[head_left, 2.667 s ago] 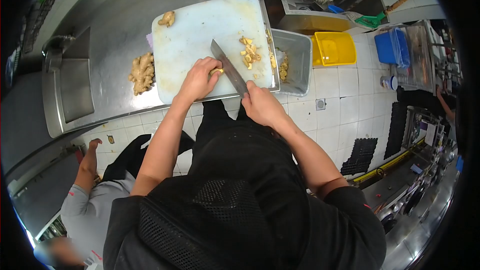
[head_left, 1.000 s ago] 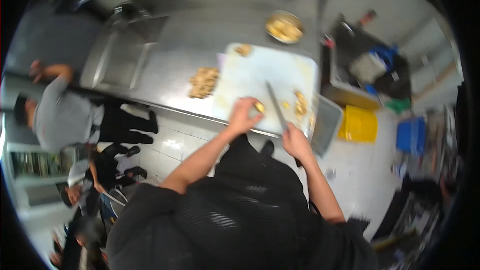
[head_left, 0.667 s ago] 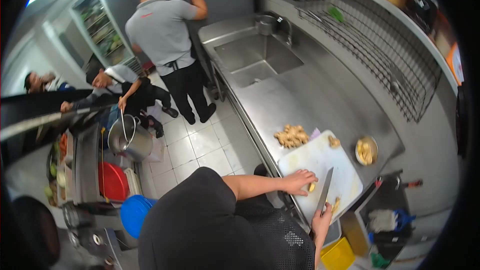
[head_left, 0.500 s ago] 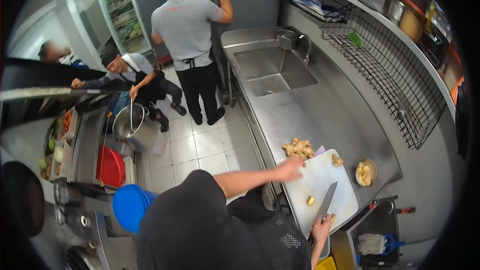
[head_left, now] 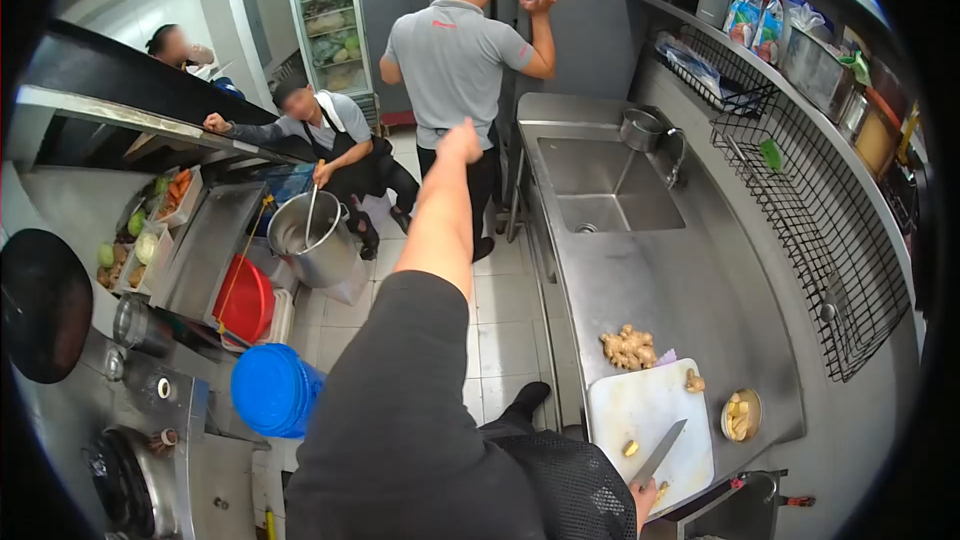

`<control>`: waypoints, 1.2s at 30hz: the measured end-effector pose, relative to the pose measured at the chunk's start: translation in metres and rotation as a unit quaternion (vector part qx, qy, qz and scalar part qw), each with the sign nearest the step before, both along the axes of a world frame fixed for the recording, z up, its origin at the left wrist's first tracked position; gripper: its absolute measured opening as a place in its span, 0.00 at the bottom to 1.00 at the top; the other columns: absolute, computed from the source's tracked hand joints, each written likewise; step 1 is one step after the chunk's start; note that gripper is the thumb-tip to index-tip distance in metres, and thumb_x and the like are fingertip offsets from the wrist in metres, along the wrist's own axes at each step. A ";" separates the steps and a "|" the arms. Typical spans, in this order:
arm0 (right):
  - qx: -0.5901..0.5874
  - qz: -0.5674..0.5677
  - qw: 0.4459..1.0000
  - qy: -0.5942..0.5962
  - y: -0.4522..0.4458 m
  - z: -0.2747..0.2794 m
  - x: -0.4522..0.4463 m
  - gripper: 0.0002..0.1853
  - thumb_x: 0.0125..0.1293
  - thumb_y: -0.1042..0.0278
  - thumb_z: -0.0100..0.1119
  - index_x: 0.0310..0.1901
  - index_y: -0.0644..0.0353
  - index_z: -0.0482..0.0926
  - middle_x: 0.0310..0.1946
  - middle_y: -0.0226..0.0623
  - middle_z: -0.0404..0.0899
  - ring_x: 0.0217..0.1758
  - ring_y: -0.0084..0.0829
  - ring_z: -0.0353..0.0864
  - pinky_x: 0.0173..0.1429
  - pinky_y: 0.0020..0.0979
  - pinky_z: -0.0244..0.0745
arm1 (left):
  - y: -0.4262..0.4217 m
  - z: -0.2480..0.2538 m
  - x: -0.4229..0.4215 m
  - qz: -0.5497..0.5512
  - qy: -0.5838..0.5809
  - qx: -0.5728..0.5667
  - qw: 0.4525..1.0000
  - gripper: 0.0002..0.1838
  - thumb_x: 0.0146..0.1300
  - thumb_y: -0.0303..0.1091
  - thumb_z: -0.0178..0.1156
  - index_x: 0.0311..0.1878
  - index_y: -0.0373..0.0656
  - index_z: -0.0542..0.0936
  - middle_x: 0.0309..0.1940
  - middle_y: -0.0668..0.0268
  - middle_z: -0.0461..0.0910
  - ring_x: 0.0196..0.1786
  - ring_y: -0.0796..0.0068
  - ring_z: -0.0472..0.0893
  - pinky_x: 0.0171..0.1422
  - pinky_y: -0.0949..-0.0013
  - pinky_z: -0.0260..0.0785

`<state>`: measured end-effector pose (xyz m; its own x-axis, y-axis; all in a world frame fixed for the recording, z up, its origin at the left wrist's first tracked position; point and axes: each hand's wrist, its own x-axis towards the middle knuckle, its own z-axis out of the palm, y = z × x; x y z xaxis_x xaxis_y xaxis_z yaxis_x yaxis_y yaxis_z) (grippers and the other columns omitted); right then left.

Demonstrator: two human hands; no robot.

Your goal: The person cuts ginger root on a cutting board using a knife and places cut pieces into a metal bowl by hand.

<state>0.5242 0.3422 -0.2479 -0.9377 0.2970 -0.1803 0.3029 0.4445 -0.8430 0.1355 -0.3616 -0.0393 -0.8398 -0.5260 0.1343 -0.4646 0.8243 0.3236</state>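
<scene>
My left hand (head_left: 460, 143) is raised at the end of my outstretched arm, in front of the person in the grey shirt. Its fingers look mostly curled, with nothing visible in them. At the near end of the white cutting board (head_left: 655, 400), my right hand (head_left: 645, 502) grips the handle of a kitchen knife (head_left: 661, 450), its blade lying across the board. A small cut piece of ginger (head_left: 630, 448) is left of the blade, and a ginger knob (head_left: 694, 380) rests near the far right corner. Beyond the board is a pile of whole ginger (head_left: 628, 348).
A metal bowl (head_left: 741, 414) of peeled ginger stands right of the board. The sink (head_left: 610, 180) is further along the steel counter. Left of me are a blue lidded bucket (head_left: 268, 390), a red basin (head_left: 247, 300) and a large pot (head_left: 310, 230) tended by a crouching person.
My left hand has gone from beside the board up and forward, arm extended. The view has swung left and upward. My right hand still holds the knife over the board.
</scene>
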 end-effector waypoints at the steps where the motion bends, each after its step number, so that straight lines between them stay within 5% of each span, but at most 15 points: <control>1: 0.004 -0.006 1.000 0.001 0.006 -0.004 0.000 0.12 0.67 0.76 0.44 0.51 0.68 0.70 0.20 0.41 0.75 0.10 0.32 0.72 0.14 0.36 0.69 | -0.010 0.012 -0.009 0.011 0.026 0.002 1.000 0.36 0.66 0.33 0.57 0.78 0.47 0.62 0.64 0.48 0.79 0.68 0.51 0.78 0.69 0.49 0.73; 3: 0.020 0.000 1.000 -0.012 -0.001 0.006 0.000 0.15 0.67 0.76 0.45 0.54 0.68 0.69 0.21 0.40 0.75 0.12 0.32 0.73 0.14 0.36 0.70 | 0.004 0.068 0.011 0.005 0.083 0.014 0.996 0.37 0.60 0.28 0.56 0.76 0.40 0.63 0.60 0.37 0.78 0.65 0.43 0.79 0.68 0.48 0.74; 8: 0.064 0.043 0.982 0.175 0.022 -0.055 -0.007 0.21 0.66 0.78 0.48 0.61 0.66 0.67 0.20 0.40 0.74 0.11 0.32 0.71 0.13 0.37 0.69 | 0.001 0.152 -0.009 -0.010 0.116 -0.023 0.993 0.43 0.60 0.29 0.58 0.79 0.41 0.56 0.59 0.37 0.80 0.67 0.42 0.77 0.72 0.47 0.70; 10: -0.086 -0.037 0.995 -0.039 0.002 -0.005 -0.002 0.22 0.66 0.77 0.49 0.63 0.61 0.67 0.19 0.39 0.73 0.11 0.33 0.71 0.12 0.38 0.68 | 0.009 0.170 -0.025 -0.009 0.148 -0.037 0.988 0.43 0.60 0.31 0.59 0.79 0.38 0.56 0.58 0.38 0.81 0.65 0.41 0.79 0.70 0.48 0.72; 14: -0.127 -0.011 0.986 -0.108 0.005 0.006 -0.003 0.21 0.67 0.76 0.48 0.61 0.58 0.68 0.17 0.38 0.69 0.10 0.33 0.70 0.11 0.39 0.68 | 0.077 0.184 -0.034 -0.121 0.123 -0.099 0.980 0.38 0.58 0.32 0.61 0.74 0.41 0.66 0.57 0.46 0.83 0.61 0.48 0.83 0.64 0.49 0.76; 16: -0.138 -0.028 0.981 -0.131 0.007 0.005 -0.004 0.21 0.67 0.76 0.48 0.62 0.58 0.68 0.16 0.38 0.69 0.09 0.33 0.70 0.11 0.39 0.68 | 0.125 0.149 -0.047 -0.272 0.119 -0.137 0.945 0.25 0.56 0.33 0.61 0.59 0.39 0.79 0.51 0.47 0.85 0.57 0.48 0.84 0.60 0.49 0.77; 18: -0.149 -0.047 0.975 -0.155 0.008 0.000 -0.004 0.21 0.67 0.76 0.48 0.62 0.58 0.67 0.16 0.38 0.68 0.09 0.34 0.69 0.11 0.39 0.68 | 0.201 0.097 -0.024 -0.406 0.053 -0.148 0.900 0.24 0.61 0.36 0.62 0.62 0.43 0.80 0.54 0.53 0.84 0.57 0.48 0.84 0.63 0.50 0.77; 21: -0.147 -0.045 0.973 -0.171 0.011 -0.001 -0.001 0.24 0.67 0.76 0.47 0.65 0.57 0.65 0.16 0.38 0.68 0.09 0.34 0.69 0.11 0.39 0.69 | 0.292 -0.011 0.027 -0.673 -0.051 -0.180 0.715 0.23 0.62 0.39 0.64 0.61 0.47 0.81 0.54 0.55 0.84 0.58 0.51 0.83 0.63 0.48 0.76; 23: -0.105 -0.064 0.986 -0.114 -0.006 0.009 0.001 0.28 0.66 0.76 0.47 0.69 0.56 0.63 0.17 0.39 0.70 0.09 0.34 0.70 0.12 0.39 0.69 | 0.357 -0.049 0.101 -0.712 -0.174 -0.071 0.676 0.21 0.62 0.39 0.65 0.59 0.48 0.83 0.51 0.55 0.85 0.56 0.50 0.83 0.59 0.49 0.76; 25: -0.079 -0.091 0.989 -0.089 -0.015 0.019 0.005 0.30 0.64 0.78 0.47 0.70 0.57 0.65 0.19 0.40 0.74 0.10 0.33 0.72 0.12 0.38 0.69 | 0.409 -0.124 0.141 -0.804 -0.138 0.005 0.579 0.21 0.61 0.39 0.68 0.56 0.44 0.83 0.47 0.54 0.85 0.53 0.50 0.83 0.57 0.47 0.75; 29: -0.120 -0.098 0.985 -0.082 -0.006 -0.003 0.013 0.28 0.62 0.80 0.47 0.66 0.60 0.69 0.22 0.39 0.77 0.10 0.29 0.72 0.13 0.34 0.67 | 0.493 -0.218 0.244 -0.780 0.008 0.189 0.597 0.29 0.58 0.42 0.72 0.61 0.43 0.77 0.61 0.54 0.73 0.63 0.49 0.74 0.66 0.51 0.68; 36: -0.152 -0.119 0.971 -0.140 -0.003 -0.001 0.010 0.18 0.63 0.78 0.47 0.56 0.62 0.71 0.18 0.36 0.72 0.10 0.30 0.70 0.13 0.34 0.66 | 0.523 -0.260 0.272 -0.708 0.090 0.296 0.635 0.18 0.57 0.28 0.67 0.52 0.42 0.77 0.51 0.57 0.73 0.57 0.53 0.72 0.64 0.55 0.68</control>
<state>0.5338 0.3394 -0.2491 -0.7510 0.3920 -0.5314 0.6028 0.0785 -0.7940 0.4079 0.1617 -0.2994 -0.5268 0.7361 0.4250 0.6948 0.0848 0.7142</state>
